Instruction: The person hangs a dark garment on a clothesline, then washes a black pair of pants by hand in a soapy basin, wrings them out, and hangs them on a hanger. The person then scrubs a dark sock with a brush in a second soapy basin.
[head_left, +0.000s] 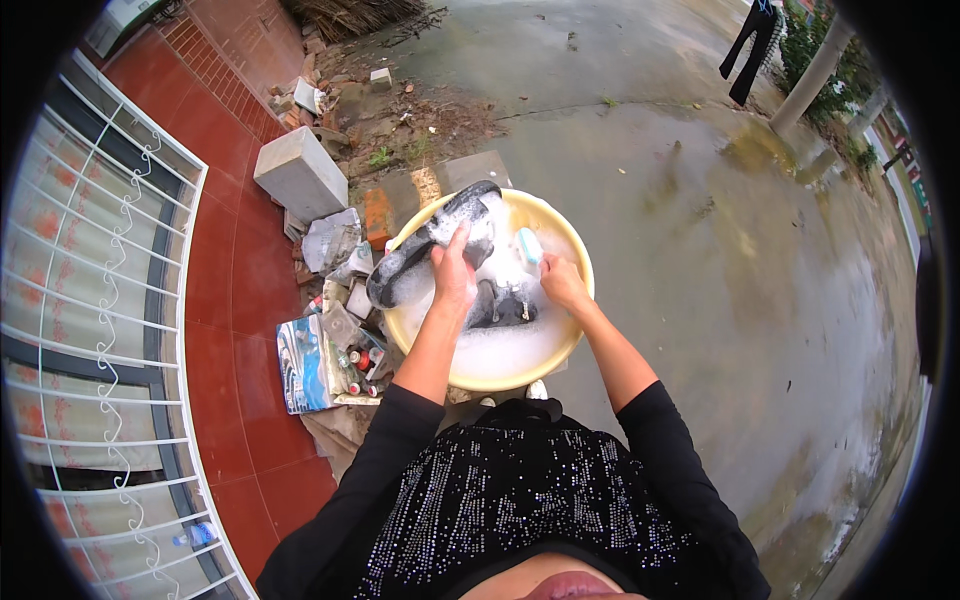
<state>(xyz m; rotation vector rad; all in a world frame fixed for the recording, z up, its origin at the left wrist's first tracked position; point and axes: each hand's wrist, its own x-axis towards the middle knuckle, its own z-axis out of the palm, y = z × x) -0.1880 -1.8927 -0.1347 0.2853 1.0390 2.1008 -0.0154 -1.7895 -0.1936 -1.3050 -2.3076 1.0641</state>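
Note:
In the head view a yellow plastic basin (579, 232) full of white suds stands before me. My left hand (454, 274) grips a dark, foam-covered shoe (401, 266), which is tilted over the basin's left rim with its sole turned partly to view. My right hand (562, 281) is closed on the handle of a scrub brush (529, 245) with a light blue and white head, over the suds at the right. A second dark item, seemingly another shoe (510, 306), lies half sunk in the foam between my forearms. The suds hide its lower part.
Left of the basin are a cardboard box (304, 364) with bottles, crumpled plastic (332, 238), bricks (377, 214) and a pale block (300, 172). A white window grille (191, 300) runs along the far left. Wet concrete (712, 300) lies at the right; dark trousers (750, 49) hang at the upper right.

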